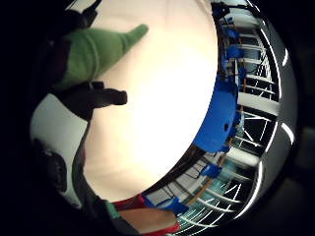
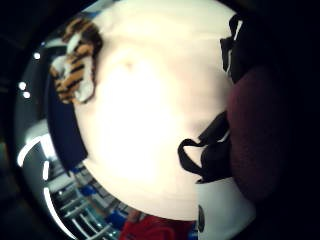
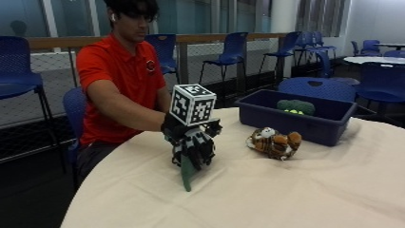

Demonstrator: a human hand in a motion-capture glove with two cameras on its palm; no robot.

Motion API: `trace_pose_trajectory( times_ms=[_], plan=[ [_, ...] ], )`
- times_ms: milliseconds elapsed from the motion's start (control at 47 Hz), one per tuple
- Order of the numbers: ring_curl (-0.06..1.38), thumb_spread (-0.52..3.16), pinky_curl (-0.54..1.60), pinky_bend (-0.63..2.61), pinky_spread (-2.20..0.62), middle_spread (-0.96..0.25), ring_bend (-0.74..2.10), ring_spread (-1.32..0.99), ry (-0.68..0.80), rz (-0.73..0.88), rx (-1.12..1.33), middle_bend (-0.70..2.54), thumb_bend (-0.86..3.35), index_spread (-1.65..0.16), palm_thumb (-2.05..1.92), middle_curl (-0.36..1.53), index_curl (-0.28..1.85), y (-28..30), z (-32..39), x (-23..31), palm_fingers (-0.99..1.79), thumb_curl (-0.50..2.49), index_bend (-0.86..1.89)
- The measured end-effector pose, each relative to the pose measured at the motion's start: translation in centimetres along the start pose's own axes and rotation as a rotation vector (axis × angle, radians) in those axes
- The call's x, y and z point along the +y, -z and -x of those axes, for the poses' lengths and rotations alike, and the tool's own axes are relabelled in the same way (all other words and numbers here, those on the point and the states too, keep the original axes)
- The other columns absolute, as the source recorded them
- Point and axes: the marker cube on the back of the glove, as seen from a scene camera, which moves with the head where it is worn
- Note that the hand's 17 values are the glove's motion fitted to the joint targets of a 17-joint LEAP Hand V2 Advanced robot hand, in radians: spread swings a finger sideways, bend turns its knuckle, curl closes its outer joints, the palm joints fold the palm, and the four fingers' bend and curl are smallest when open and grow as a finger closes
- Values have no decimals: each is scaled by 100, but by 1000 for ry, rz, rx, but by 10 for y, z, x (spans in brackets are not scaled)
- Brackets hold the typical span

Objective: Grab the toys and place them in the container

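My gloved right hand [image 3: 192, 145] grips a green toy [image 3: 186, 175], its tip touching the table [image 3: 303, 194]; a tiger toy [image 3: 274, 142] lies beside the bin [image 3: 297, 118].

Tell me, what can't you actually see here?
- Green toy: outside view, the gloved hand covers its upper part, so its shape is unclear.
- Bin: its near wall hides most of the inside; only the top of a dark green toy shows.
- Tiger toy: too blurred to make out details.
- Left hand: behind the right arm, unseen.

Person wears a red short-sleeved polo shirt [image 3: 120, 80] with small chest emblem; black-gloved right hand [image 3: 193, 145], black straps.
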Motion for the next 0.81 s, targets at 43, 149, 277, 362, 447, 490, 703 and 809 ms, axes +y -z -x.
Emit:
trace_pose_trajectory(
  times_ms=[43, 149, 277, 362, 447, 490, 703, 809],
  plan=[
    [26, 135, 30, 101, -20, -21, 43, -12, 12, -6, -20, 40, 22, -37, 45, 31, 39, 6, 1, 3, 60, 42, 33],
    [31, 131, 31, 101, -30, -27, 58, -24, 32, -66, -101, 38, 25, -37, 53, 32, 41, 27, 7, 14, 74, 48, 29],
    [34, 119, 31, 96, -38, -33, 62, -35, 84, -138, -118, 42, 25, -38, 60, 36, 46, 68, 25, 24, 84, 56, 32],
    [35, 112, 30, 92, -41, -36, 62, -41, 125, -166, -106, 45, 24, -39, 62, 38, 50, 98, 51, 31, 89, 60, 35],
    [37, 106, 31, 90, -43, -39, 63, -46, 203, -228, -93, 46, 23, -39, 64, 40, 53, 140, 104, 37, 90, 64, 36],
    [37, 104, 31, 90, -43, -40, 63, -47, 249, -257, -81, 46, 22, -39, 64, 41, 55, 159, 133, 39, 90, 66, 36],
    [39, 94, 32, 90, -45, -43, 61, -52, 415, -285, -104, 46, 20, -40, 65, 45, 62, 193, 249, 42, 88, 75, 35],
    [39, 90, 33, 90, -45, -44, 60, -54, 442, -284, -94, 46, 19, -41, 65, 47, 65, 195, 295, 33, 87, 79, 34]
  ],
)
